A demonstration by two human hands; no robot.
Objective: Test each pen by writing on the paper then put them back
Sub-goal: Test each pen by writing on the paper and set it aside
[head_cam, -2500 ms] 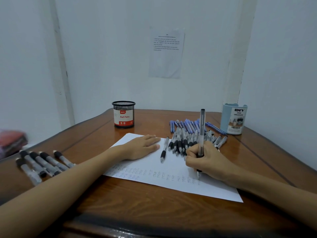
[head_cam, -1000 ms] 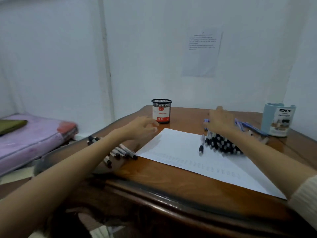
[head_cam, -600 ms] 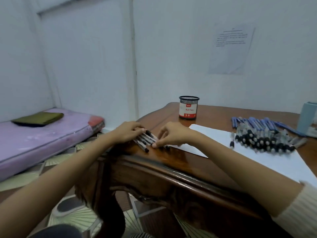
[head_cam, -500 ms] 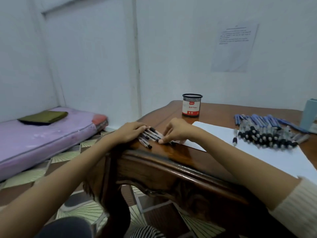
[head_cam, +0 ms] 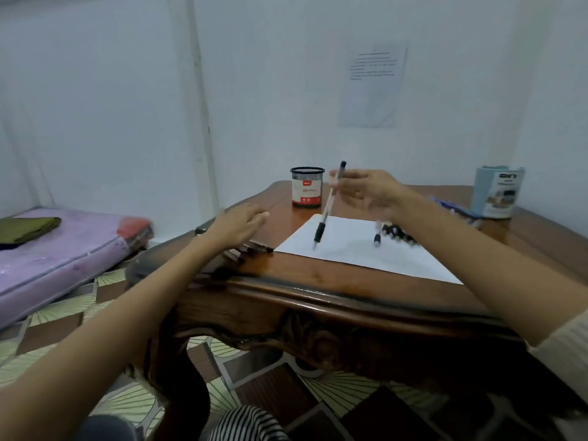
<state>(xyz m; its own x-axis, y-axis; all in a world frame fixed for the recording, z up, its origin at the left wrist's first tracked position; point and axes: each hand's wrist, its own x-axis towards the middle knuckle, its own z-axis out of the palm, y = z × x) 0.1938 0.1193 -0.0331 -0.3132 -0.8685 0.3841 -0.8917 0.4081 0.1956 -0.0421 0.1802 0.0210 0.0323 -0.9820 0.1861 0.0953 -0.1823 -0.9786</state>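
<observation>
The right hand pinches a pen near its top, tip hanging over the paper. The left hand hovers spread over a few pens at the table edge. With a pile still lying out, most testing and all the putting back looks left.

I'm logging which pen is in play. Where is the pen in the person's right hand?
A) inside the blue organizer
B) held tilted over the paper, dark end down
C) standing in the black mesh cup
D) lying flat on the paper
B: the right hand pinches the pen near its top, and it slants down over the paper, dark end lowest.
</observation>
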